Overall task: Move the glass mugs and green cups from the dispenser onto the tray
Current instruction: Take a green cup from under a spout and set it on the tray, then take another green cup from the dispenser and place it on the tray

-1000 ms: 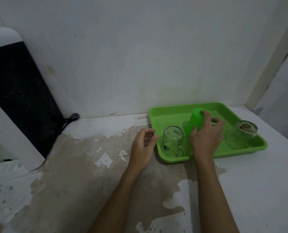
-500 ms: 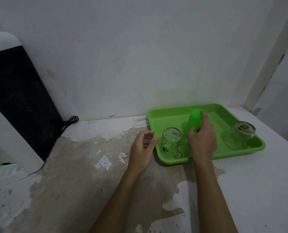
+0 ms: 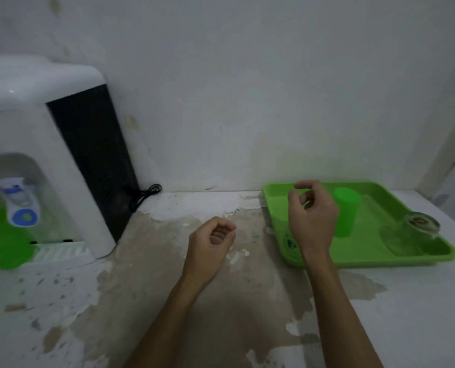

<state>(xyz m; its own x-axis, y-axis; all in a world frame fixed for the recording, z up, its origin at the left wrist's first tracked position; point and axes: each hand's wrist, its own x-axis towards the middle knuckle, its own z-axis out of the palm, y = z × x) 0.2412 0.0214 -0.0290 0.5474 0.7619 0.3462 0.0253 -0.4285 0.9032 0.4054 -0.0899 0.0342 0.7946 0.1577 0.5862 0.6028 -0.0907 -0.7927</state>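
On tray (image 3: pixel 420 257), right hand (image 3: pixel 311 221) released green cup (image 3: pixel 345 211).

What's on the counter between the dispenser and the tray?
In the head view, only the left hand hovers there, empty, over bare, peeling counter between dispenser and tray.

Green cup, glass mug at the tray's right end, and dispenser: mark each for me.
green cup (image 3: pixel 346 211), head view, on its side wall, right of the hand.
glass mug (image 3: pixel 417 227), head view, on its upturned base.
dispenser (image 3: pixel 69 181), head view, on its white front casing.
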